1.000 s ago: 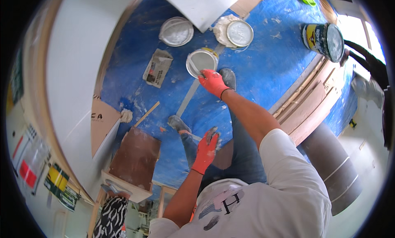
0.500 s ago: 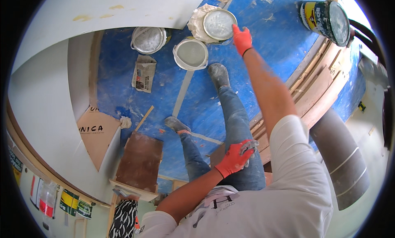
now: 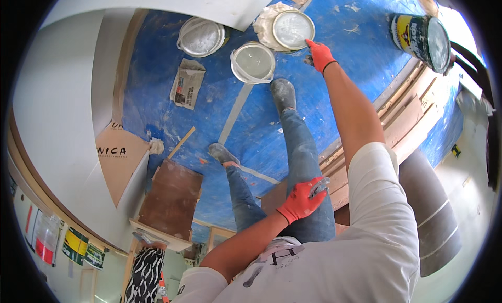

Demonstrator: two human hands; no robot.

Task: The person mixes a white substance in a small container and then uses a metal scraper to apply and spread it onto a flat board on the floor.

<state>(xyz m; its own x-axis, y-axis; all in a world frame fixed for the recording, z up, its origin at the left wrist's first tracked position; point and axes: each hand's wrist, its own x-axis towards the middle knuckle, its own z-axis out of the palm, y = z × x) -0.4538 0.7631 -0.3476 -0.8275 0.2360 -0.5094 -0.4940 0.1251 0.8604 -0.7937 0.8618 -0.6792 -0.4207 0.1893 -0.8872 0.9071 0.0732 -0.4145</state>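
My right hand point(image 3: 320, 57), in a red glove with grey smears at the fingertips, reaches far forward. One finger stretches to the rim of a round white-topped bucket point(image 3: 292, 30); the other fingers are bent and apart from it, with no object visible in them. Crumpled cream-coloured sheeting lies along that bucket's left side. Close to my body, my left hand point(image 3: 300, 202), also red-gloved, rests over my thigh, closed around a crumpled, greyish see-through plastic wad point(image 3: 319, 187). A second bucket point(image 3: 253, 63) holding pale grey material stands just left of the first.
Another bucket point(image 3: 202, 37) with whitish contents stands further left, near a folded newspaper point(image 3: 187, 84) on the blue floor sheet point(image 3: 214, 114). A dark drum point(image 3: 421, 40) is at far right, above stacked boards point(image 3: 405, 114). A brown board point(image 3: 171, 198) lies lower left.
The view has shifted, so the buckets appear slightly higher and further right. My right hand stays at the bucket's rim, its lower fingers now showing. My left hand keeps the plastic wad over my thigh.
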